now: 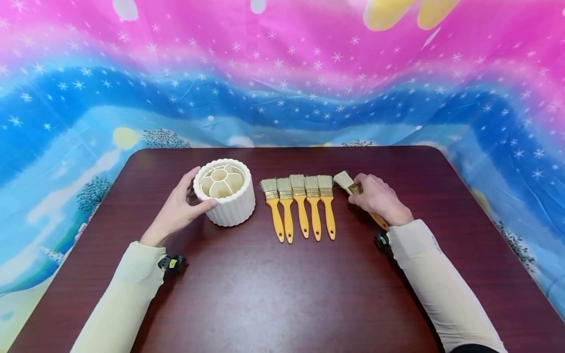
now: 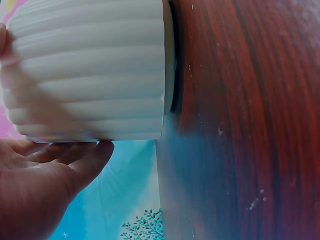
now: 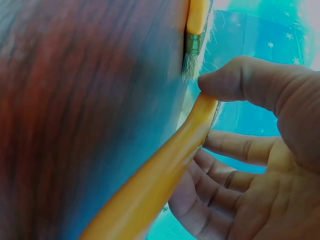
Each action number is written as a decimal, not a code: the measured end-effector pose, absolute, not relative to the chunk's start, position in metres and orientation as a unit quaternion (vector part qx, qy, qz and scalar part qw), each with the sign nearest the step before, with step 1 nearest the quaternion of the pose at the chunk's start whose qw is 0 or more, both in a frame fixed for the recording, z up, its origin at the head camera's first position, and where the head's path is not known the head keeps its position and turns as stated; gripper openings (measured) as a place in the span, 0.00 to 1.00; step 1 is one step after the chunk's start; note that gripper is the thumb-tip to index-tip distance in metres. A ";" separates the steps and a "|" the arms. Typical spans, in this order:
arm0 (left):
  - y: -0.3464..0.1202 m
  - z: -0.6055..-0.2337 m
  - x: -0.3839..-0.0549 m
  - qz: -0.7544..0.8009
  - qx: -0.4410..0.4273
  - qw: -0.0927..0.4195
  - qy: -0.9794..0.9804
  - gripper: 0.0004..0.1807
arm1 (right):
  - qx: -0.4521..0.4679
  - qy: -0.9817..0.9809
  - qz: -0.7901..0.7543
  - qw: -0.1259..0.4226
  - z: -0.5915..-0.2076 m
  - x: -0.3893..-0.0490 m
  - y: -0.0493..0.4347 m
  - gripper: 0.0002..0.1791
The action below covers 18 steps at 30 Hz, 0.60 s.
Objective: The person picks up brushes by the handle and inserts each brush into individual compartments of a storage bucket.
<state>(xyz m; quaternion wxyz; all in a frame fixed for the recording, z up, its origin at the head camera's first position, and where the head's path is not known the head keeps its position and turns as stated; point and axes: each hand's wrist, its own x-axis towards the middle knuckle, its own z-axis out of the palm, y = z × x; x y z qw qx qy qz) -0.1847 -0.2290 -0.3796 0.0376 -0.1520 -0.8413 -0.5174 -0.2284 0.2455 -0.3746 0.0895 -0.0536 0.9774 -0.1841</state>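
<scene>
Pale sleeves come nearest. The left hand grips the white holder; right of the holder, past five brushes, the right hand pinches another brush. For control, keep the holder steady and that pinch firm, clear of the bristles.

The head view is bright and evenly exposed, with diffuse glare on the lower centre of the bench and soft-edged shadows beside the sleeves. In the left wrist view, a broad shadow crosses the ribbed white container. The right wrist view renders the bench blurred and the backdrop washed out at upper right.
</scene>
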 end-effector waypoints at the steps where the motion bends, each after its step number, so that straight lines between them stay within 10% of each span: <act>1: -0.229 -0.379 -0.185 -0.517 -0.152 0.037 -0.842 0.49 | -0.054 0.978 -0.186 0.083 -0.374 -0.228 0.245 0.31; 18: -0.227 -0.378 -0.184 -0.508 -0.147 0.035 -0.848 0.48 | -0.058 0.972 -0.228 0.000 -0.372 -0.225 0.242 0.32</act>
